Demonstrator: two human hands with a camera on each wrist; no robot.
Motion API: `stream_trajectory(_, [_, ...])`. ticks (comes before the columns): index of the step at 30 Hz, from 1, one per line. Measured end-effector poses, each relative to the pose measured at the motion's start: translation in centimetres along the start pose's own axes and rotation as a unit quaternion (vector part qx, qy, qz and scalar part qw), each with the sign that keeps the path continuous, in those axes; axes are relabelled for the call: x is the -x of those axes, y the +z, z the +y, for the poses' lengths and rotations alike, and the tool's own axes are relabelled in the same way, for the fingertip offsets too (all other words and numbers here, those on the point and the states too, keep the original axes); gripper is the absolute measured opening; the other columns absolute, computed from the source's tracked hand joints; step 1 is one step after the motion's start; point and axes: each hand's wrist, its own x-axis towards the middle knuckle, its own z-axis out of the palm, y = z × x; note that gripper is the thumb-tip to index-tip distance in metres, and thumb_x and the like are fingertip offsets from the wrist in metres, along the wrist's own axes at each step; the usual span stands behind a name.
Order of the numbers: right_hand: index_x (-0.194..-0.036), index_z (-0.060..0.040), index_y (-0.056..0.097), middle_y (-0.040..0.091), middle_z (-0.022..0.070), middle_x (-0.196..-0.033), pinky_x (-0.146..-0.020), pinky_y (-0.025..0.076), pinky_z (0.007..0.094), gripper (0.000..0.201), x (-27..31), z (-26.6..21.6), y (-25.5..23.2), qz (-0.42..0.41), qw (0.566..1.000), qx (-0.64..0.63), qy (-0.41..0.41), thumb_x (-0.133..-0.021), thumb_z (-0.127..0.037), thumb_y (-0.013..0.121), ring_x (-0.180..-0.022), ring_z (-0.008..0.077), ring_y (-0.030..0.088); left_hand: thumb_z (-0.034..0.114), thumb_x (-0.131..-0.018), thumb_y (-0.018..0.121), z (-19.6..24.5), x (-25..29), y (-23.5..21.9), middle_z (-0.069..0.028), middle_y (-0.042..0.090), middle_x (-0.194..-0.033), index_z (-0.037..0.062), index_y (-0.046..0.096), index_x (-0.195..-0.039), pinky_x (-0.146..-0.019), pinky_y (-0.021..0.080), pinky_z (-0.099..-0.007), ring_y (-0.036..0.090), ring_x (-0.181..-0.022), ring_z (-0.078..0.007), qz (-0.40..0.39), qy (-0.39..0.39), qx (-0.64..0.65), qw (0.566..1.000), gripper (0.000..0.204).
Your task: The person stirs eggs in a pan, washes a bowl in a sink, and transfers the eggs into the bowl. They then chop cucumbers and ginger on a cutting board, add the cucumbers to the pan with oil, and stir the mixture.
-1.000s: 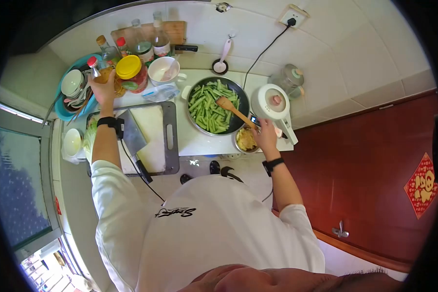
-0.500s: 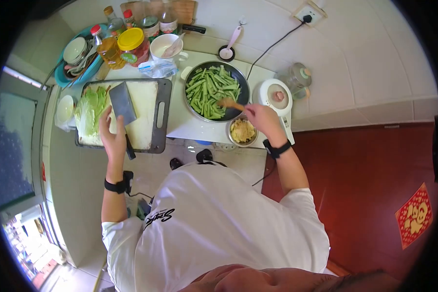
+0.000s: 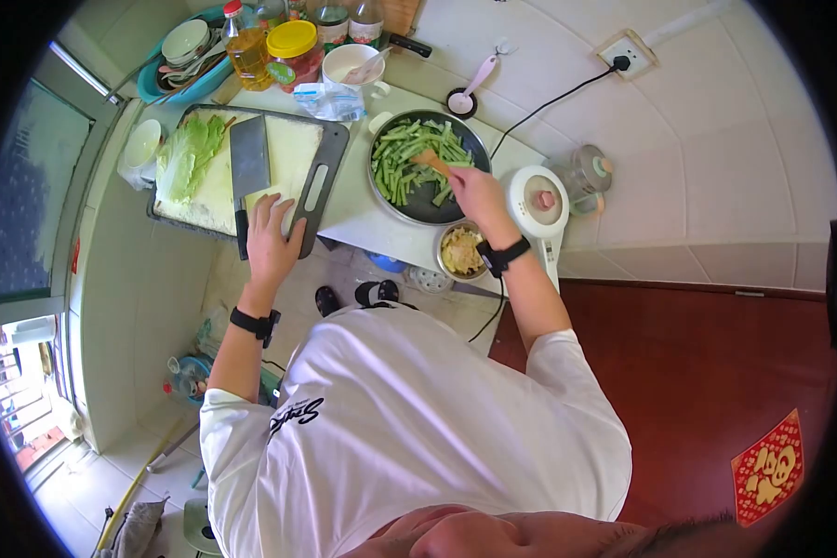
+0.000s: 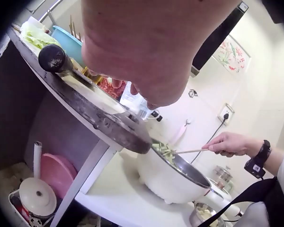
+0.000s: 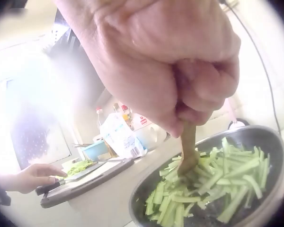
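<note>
With its fingers wrapped round the handle, my right hand (image 3: pixel 479 198) grips a wooden spatula (image 5: pixel 189 150). The spatula's blade is down among cut green vegetable strips (image 5: pixel 241 175) in the electric frying pan (image 3: pixel 433 216), and a patch of dark pan bottom shows at the near side. My left hand (image 3: pixel 272 244) is over the near edge of the cutting board (image 3: pixel 299 153), fingers spread and holding nothing. Beside it lies a cleaver (image 3: pixel 249 160), its black handle jutting past the board's near edge. Leafy greens (image 3: pixel 191 158) lie on the board's left part.
A metal bowl (image 3: pixel 462 251) of yellowish food stands at the pan's near right, beside a white lidded pot (image 3: pixel 538 206). Behind the board are an oil bottle (image 3: pixel 247 58), a yellow-lidded jar (image 3: pixel 293 56), a white mug (image 3: pixel 352 67) and a blue basin (image 3: pixel 184 91) of dishes.
My left hand has come away from the oil bottle, back to the board's near edge. The spatula has pushed vegetables away from the pan's near side. The head view has shifted.
</note>
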Motion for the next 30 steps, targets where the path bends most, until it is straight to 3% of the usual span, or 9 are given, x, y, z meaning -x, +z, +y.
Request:
stream_trajectory(3, [-0.092, -0.0085, 0.07, 0.067, 0.0194, -0.079, -0.068, 0.052, 0.0489, 0.018, -1.2, -1.4, 2.7, 0.024, 0.999, -0.006, -0.021, -0.089, -0.022, 0.059, -0.075, 0.0389, 0.066, 0.017, -0.081, 0.074, -0.3, -0.3, 0.9, -0.0188, 0.055, -0.124, 0.0063, 0.061, -0.116, -0.1, 0.042, -0.0488, 0.049, -0.121, -0.0417, 0.007, 0.042, -0.035, 0.998, 0.039])
stream_trajectory(6, [-0.097, -0.0113, 0.072, 0.068, 0.0183, -0.079, -0.067, 0.052, 0.0482, 0.018, 0.5, -0.4, 3.8, -0.024, 0.999, 0.021, -0.029, -0.089, -0.022, 0.059, -0.074, 0.038, 0.066, 0.022, -0.081, 0.074, -0.4, -0.7, 1.0, -0.0203, 0.053, -0.129, 0.0065, 0.06, -0.119, -0.105, 0.038, -0.0518, 0.043, -0.128, -0.0434, -0.001, 0.053, -0.086, 0.995, 0.043])
stream_trajectory(8, [-0.103, -0.0131, 0.073, 0.069, 0.0175, -0.081, -0.067, 0.053, 0.0478, 0.021, 1.8, 0.9, 2.1, -0.081, 0.996, 0.045, -0.004, -0.089, -0.023, 0.06, -0.075, 0.0364, 0.067, 0.028, -0.082, 0.072, -1.0, -1.0, 0.8, -0.0215, 0.05, -0.133, 0.0065, 0.06, -0.121, -0.107, 0.035, -0.0528, 0.04, -0.13, -0.0435, 0.032, 0.043, -0.129, 0.99, 0.046])
stream_trajectory(12, [-0.101, -0.0122, 0.073, 0.069, 0.0174, -0.084, -0.069, 0.054, 0.046, 0.021, 4.1, 1.9, -4.3, -0.042, 0.999, 0.024, -0.004, -0.088, -0.023, 0.06, -0.078, 0.0373, 0.066, 0.032, -0.084, 0.069, -4.0, -1.4, -0.5, -0.0216, 0.052, -0.131, 0.0068, 0.059, -0.124, -0.106, 0.036, -0.0515, 0.043, -0.127, -0.0426, 0.069, -0.032, -0.188, 0.979, 0.048])
stream_trajectory(14, [-0.095, -0.0104, 0.074, 0.069, 0.0178, -0.086, -0.071, 0.054, 0.0457, 0.021, 4.6, 1.7, -6.8, -0.142, 0.987, 0.056, 0.048, -0.087, -0.024, 0.06, -0.08, 0.0378, 0.066, 0.033, -0.085, 0.068, -5.4, -1.5, -1.8, -0.0209, 0.054, -0.129, 0.0068, 0.059, -0.125, -0.104, 0.037, -0.0507, 0.044, -0.125, -0.0412, 0.066, -0.065, -0.191, 0.977, 0.048])
stream_trajectory(17, [-0.092, -0.0097, 0.075, 0.069, 0.0183, -0.087, -0.072, 0.054, 0.0462, 0.022, 4.7, 3.4, -4.6, -0.247, 0.963, 0.104, 0.04, -0.087, -0.026, 0.061, -0.081, 0.0378, 0.067, 0.036, -0.086, 0.066, -6.9, -1.3, -2.8, -0.0175, 0.057, -0.124, 0.0067, 0.058, -0.126, -0.1, 0.04, -0.0485, 0.047, -0.121, -0.0372, 0.059, -0.107, -0.215, 0.969, 0.05])
stream_trajectory(19, [-0.093, -0.01, 0.075, 0.069, 0.0192, -0.088, -0.072, 0.053, 0.0469, 0.023, 4.6, 3.0, -1.2, -0.218, 0.972, 0.072, 0.045, -0.086, -0.027, 0.061, -0.082, 0.0378, 0.067, 0.034, -0.087, 0.065, -7.6, -1.0, -2.8, -0.0135, 0.06, -0.121, 0.0076, 0.059, -0.126, -0.099, 0.041, -0.0474, 0.05, -0.119, -0.0343, 0.029, -0.133, -0.222, 0.966, 0.047])
stream_trajectory(21, [-0.093, -0.0098, 0.074, 0.069, 0.0197, -0.087, -0.072, 0.053, 0.0467, 0.022, 3.9, 2.2, 1.6, -0.046, 0.997, 0.006, 0.058, -0.087, -0.025, 0.06, -0.081, 0.0385, 0.066, 0.031, -0.086, 0.064, -8.4, -0.7, -2.3, -0.0113, 0.062, -0.116, 0.0079, 0.059, -0.126, -0.097, 0.042, -0.0466, 0.052, -0.115, -0.0331, 0.016, -0.15, -0.191, 0.97, 0.046])
stream_trajectory(30, [-0.096, -0.0085, 0.073, 0.068, 0.0192, -0.084, -0.071, 0.053, 0.0474, 0.021, -0.6, 0.9, 3.0, 0.038, 0.997, 0.024, 0.059, -0.089, -0.024, 0.06, -0.078, 0.04, 0.066, 0.022, -0.081, 0.065, -8.8, -0.5, -0.5, -0.0087, 0.066, -0.102, 0.0084, 0.059, -0.127, -0.09, 0.046, -0.0438, 0.059, -0.101, -0.0309, 0.034, -0.19, -0.106, 0.975, 0.048])
